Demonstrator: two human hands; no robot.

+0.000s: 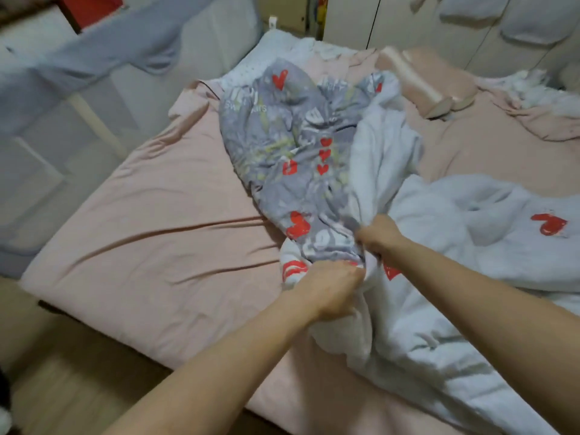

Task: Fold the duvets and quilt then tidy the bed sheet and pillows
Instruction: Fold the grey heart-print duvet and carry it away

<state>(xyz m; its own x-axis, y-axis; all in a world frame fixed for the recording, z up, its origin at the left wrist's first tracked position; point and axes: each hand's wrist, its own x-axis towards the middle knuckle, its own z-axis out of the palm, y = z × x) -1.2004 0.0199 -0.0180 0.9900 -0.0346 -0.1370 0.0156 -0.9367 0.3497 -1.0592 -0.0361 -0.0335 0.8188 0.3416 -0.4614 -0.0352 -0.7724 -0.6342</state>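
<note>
Both the left hand [331, 285] and the right hand [379, 235] grip bunched cloth of the heart-print duvet [301, 152], heaped mid-bed toward its near edge on the pink sheet [150, 221]. It looks soft, light and floppy; corners would suit better, but folds hide them, and blur smears the far pillows [430, 76]

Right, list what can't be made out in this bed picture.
- Fingertips of left hand and right hand: buried in the duvet, head view.
- Duvet's far right side: cut off by the frame edge.
- Pink pillow: blurred, partly behind the duvet.
- Hanging blue cloth: motion-blurred, can't tell what it is.
</note>
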